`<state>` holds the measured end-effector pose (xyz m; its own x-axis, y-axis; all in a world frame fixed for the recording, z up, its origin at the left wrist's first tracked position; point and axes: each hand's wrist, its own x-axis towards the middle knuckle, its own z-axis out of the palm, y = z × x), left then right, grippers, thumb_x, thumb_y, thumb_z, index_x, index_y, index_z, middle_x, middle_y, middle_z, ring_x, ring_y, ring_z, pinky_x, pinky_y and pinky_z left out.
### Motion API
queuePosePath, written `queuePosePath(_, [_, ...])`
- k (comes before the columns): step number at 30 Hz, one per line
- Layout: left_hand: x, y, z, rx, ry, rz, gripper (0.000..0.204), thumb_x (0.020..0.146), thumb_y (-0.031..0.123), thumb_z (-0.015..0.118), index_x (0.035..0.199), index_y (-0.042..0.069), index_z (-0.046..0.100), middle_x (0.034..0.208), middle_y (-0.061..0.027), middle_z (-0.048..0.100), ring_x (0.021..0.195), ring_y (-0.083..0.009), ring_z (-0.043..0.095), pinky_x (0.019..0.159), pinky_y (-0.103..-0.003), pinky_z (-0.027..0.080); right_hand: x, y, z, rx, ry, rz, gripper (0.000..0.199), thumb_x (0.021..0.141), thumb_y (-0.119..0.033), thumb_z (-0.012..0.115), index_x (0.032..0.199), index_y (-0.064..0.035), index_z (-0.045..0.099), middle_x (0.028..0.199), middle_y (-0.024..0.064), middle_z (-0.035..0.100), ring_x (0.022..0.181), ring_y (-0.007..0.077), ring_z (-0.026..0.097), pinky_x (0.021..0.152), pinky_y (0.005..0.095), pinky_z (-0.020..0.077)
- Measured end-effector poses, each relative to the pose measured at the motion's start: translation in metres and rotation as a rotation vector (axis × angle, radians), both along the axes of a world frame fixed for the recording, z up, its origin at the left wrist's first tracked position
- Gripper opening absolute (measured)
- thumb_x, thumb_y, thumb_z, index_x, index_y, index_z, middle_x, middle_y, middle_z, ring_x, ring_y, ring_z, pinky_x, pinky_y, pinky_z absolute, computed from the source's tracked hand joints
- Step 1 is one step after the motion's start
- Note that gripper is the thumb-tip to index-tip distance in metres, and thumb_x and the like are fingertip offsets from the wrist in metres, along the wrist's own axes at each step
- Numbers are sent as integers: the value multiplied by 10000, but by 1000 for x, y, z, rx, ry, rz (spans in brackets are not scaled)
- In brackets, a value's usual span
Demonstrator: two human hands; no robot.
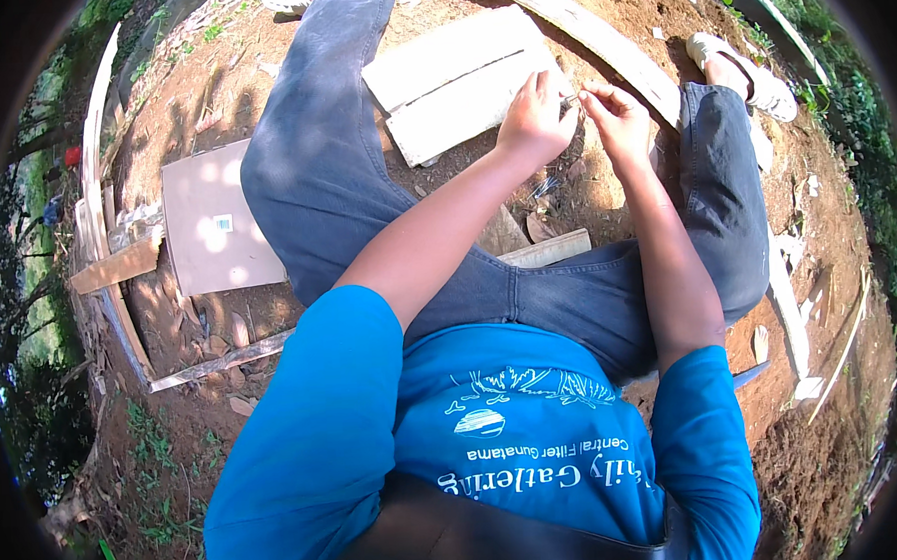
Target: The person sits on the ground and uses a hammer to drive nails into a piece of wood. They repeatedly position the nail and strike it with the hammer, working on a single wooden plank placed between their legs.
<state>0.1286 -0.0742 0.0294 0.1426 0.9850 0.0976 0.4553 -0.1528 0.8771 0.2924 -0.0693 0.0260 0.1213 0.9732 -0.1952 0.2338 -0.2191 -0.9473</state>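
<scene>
My left hand and my right hand are close together, over the right end of two pale wooden boards that lie side by side with a dark gap between them. The left fingers are curled, and a small dark thing shows at their tips, too small to name. My right hand has its thumb and fingertips pinched together beside it, on something I cannot make out. Below the hands, a few thin shiny pieces that look like nails lie on the soil between my legs.
A short wooden strip lies close to my lap. On the left are a flat brown panel with a small label and a wooden frame. A long curved slab of wood extends beyond the hands; leaves and wood scraps dot the soil.
</scene>
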Motion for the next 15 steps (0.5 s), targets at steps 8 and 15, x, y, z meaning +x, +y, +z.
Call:
queuePosePath(8, [-14, 11, -4, -2, -297, -5, 204, 835, 47, 650, 1039, 41, 638, 880, -148, 724, 740, -286, 721, 644, -342, 566, -18, 3, 3, 65, -44, 117, 279, 904, -75, 751, 1149, 30, 669, 1000, 83, 730, 913, 112, 679, 862, 261, 548])
queuePosePath(15, [-33, 12, -3, 39, 569, -74, 629, 824, 493, 713, 1347, 161, 597, 1434, -113, 493, 1335, -302, 435, 1103, -524, 341, -1, 6, -8, 100, -76, -123, 164, 884, -113, 745, 1008, -12, 710, 889, 42, 729, 789, 79, 660, 750, 253, 539])
